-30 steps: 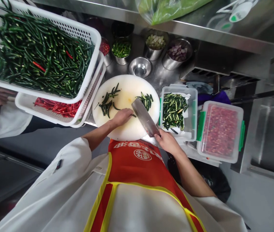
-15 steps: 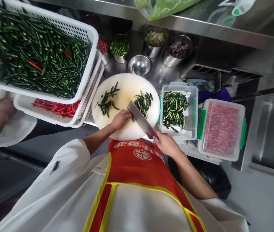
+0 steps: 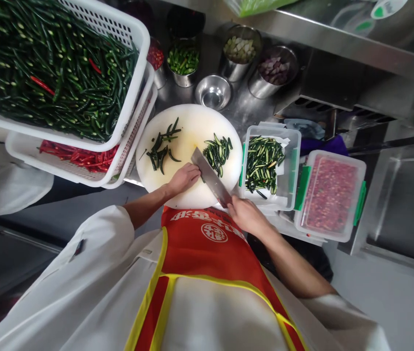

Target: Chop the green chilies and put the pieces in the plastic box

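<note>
A round white cutting board carries whole green chilies on its left side and a pile of cut pieces on its right. My right hand grips the handle of a cleaver, whose blade rests on the board between the two piles. My left hand lies curled on the board against the blade's left side, fingers pressed down on something I cannot make out.
A clear tub of sliced green chilies and a tub of red mince stand right of the board. White baskets of green chilies and red chilies overhang the left. Steel cups line the back. Another person's sleeve is at far left.
The cleaver has come from the board's right edge to its middle beside my left hand, and the cut pile sits further right. The other person's hand has drawn back to the left edge.
</note>
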`<state>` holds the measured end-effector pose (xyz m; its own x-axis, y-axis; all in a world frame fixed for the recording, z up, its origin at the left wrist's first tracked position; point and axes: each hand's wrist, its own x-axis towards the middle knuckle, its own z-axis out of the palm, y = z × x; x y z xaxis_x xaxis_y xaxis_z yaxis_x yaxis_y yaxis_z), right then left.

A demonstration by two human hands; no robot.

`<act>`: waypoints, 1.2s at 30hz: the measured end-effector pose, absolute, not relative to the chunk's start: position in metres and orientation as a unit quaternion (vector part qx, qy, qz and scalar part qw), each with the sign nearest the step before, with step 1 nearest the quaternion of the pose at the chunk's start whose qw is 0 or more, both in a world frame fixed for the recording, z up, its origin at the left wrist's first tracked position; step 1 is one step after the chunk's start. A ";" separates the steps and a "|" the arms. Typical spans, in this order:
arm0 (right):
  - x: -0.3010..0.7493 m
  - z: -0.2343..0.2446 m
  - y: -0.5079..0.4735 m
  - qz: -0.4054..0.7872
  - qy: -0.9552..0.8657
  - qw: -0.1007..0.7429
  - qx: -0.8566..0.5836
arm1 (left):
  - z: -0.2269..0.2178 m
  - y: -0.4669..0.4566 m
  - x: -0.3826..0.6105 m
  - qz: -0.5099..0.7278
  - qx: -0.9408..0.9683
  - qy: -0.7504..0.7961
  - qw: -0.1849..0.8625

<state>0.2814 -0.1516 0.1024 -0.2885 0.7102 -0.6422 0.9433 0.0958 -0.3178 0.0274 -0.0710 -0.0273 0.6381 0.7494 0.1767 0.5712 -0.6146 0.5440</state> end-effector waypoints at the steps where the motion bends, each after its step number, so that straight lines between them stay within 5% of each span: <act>1: 0.274 0.093 -0.147 -0.347 0.726 0.153 0.574 | -0.027 -0.071 0.028 0.193 0.878 0.374 0.227; 10: 0.280 0.079 -0.142 -0.339 0.711 0.074 0.612 | -0.004 -0.049 -0.008 0.135 0.857 0.468 0.167; 17: 0.312 0.093 -0.169 -0.400 0.735 0.101 0.538 | 0.020 -0.020 -0.040 0.003 0.848 0.519 0.104; 36: 0.301 0.092 -0.156 -0.346 0.722 0.122 0.587 | -0.016 -0.090 0.003 0.159 0.864 0.396 0.267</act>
<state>0.3013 -0.1564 0.0916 -0.2818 0.7620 -0.5830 0.9316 0.0721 -0.3562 0.0033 -0.0899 -0.0155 0.6363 0.7687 0.0649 0.5987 -0.5450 0.5869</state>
